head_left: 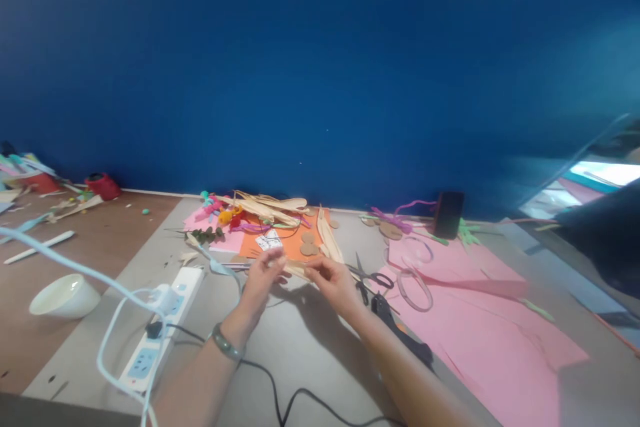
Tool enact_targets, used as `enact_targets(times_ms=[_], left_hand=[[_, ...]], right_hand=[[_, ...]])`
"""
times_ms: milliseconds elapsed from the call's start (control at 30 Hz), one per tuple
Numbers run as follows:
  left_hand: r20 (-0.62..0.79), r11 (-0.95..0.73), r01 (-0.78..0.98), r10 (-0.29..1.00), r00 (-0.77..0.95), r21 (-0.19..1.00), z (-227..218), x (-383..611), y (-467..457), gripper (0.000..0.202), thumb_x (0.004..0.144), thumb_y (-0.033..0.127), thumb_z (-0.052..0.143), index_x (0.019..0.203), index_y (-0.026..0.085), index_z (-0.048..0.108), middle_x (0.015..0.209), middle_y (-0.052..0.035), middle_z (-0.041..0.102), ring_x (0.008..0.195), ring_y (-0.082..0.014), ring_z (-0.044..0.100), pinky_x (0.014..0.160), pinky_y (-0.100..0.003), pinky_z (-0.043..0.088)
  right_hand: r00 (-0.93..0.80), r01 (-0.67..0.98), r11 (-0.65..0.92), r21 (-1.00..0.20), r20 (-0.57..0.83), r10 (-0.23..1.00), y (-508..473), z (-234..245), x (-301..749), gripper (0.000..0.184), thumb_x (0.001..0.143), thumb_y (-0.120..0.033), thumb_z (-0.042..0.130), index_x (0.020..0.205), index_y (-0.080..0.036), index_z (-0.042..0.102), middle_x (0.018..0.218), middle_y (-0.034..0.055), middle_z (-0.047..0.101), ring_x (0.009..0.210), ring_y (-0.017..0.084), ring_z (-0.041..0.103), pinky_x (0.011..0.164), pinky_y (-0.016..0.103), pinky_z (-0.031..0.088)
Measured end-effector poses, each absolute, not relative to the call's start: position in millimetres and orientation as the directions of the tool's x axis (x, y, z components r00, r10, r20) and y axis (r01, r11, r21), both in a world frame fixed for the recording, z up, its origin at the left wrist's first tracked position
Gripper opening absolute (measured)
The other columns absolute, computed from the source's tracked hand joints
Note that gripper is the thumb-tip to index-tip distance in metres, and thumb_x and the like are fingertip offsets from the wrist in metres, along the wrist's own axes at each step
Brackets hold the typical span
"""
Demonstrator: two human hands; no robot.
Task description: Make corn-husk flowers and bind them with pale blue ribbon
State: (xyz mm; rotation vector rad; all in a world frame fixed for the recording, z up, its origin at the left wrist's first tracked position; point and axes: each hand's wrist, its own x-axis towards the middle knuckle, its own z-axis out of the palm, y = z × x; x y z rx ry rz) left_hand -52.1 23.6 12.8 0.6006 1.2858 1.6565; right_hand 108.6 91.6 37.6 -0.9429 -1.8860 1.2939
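A pale strip of dried husk point(297, 269) stretches between my two hands above the grey table. My left hand point(264, 280), a dark bangle on its wrist, pinches one end. The other end is between the thumb and fingers of my right hand point(333, 281). Just beyond lies an orange sheet point(295, 240) with brown round pieces point(309, 245) on it. More dried husks point(273, 208) are heaped at the back, and another husk point(329, 237) lies to their right. Dark scissors point(375, 278) and a black glue gun point(403, 333) rest right of my right hand.
A white power strip point(187, 290) with plugs and cables lies on the left, near a white bowl point(67, 297). Pink paper point(495, 340) and a ring point(415, 290) are on the right. A black phone point(449, 215) leans against the blue partition point(320, 80).
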Motion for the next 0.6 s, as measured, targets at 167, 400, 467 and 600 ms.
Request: enact_targets(times_ms=[167, 400, 467, 600], left_hand=[[-0.171, -0.024, -0.392, 0.874, -0.454, 0.92, 1, -54, 29, 0.047, 0.055, 0.041, 0.081, 0.087, 0.013, 0.061, 0.059, 0.0009, 0.061, 0.048, -0.0105, 0.057, 0.05, -0.022, 0.044], [-0.186, 0.044, -0.295, 0.859, -0.477, 0.955, -11, -54, 35, 0.027, 0.061, 0.03, 0.072, 0.079, 0.015, 0.061, 0.05, 0.0032, 0.056, 0.042, -0.0106, 0.049, 0.045, -0.023, 0.038], [-0.19, 0.096, -0.22, 0.867, -0.46, 0.971, -13, -50, 35, 0.016, 0.056, 0.02, 0.073, 0.067, 0.016, 0.062, 0.047, 0.0024, 0.055, 0.043, -0.0121, 0.049, 0.046, -0.024, 0.037], [-0.153, 0.131, -0.08, 0.867, -0.473, 0.988, -14, -47, 31, 0.012, 0.053, 0.011, 0.071, 0.059, 0.019, 0.064, 0.055, -0.0023, 0.063, 0.063, -0.0208, 0.059, 0.058, -0.028, 0.042]], right_hand=[[-0.592, 0.21, 0.283, -0.936, 0.109, 0.799, 97, 52, 95, 0.014, 0.076, -0.029, 0.059, 0.073, -0.017, 0.065, 0.054, -0.001, 0.058, 0.049, 0.013, 0.05, 0.05, 0.025, 0.041], [-0.674, 0.149, 0.237, -0.96, 0.077, 0.735, 125, 73, 15, 0.011, 0.07, -0.021, 0.063, 0.079, -0.015, 0.067, 0.064, 0.0014, 0.064, 0.057, 0.013, 0.057, 0.053, 0.023, 0.045], [-0.732, 0.155, 0.217, -0.964, 0.035, 0.68, 126, 70, -20, 0.006, 0.067, -0.014, 0.064, 0.072, -0.014, 0.066, 0.057, -0.001, 0.061, 0.051, 0.01, 0.056, 0.048, 0.02, 0.042], [-0.839, 0.147, 0.169, -0.975, -0.032, 0.542, 120, 53, -83, 0.007, 0.067, -0.007, 0.062, 0.067, -0.014, 0.062, 0.05, -0.0044, 0.058, 0.043, 0.007, 0.055, 0.044, 0.016, 0.041]])
